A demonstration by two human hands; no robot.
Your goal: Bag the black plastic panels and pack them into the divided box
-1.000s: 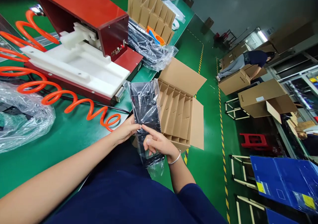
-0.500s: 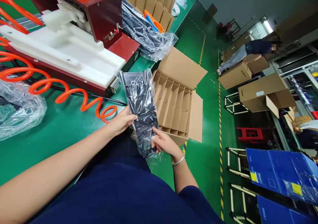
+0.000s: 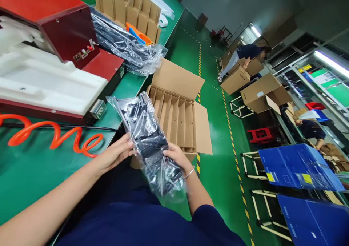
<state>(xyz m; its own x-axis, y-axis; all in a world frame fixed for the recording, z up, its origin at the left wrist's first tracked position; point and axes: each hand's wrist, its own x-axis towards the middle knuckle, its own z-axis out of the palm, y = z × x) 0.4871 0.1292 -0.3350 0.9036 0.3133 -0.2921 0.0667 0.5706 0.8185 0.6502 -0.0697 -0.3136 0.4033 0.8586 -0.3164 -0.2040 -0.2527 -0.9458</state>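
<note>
A flat black part in a clear plastic bag (image 3: 148, 140) is held tilted in front of my body, its surface partly hidden by glare on the film. My left hand (image 3: 118, 153) is at its left edge, thumb and fingers closed against the bag. On the opposite edge, my right hand (image 3: 177, 157) grips it with the thumb on top and the other fingers hidden underneath. Just beyond the bag stands an open cardboard box (image 3: 203, 124) with upright dividers forming several narrow slots.
A red machine (image 3: 68, 31) with a white fixture and orange coiled hose (image 3: 54, 135) occupies the green bench (image 3: 19, 187). Bagged black parts (image 3: 122, 46), orange-handled scissors (image 3: 139, 35) and cardboard dividers (image 3: 131, 6) lie farther back. Blue boxes (image 3: 297, 166) and two other people are at right.
The bagged part has tilted and shifted slightly down. My right hand has gone from pointing at its surface to gripping its right edge. The view has swung rightward.
</note>
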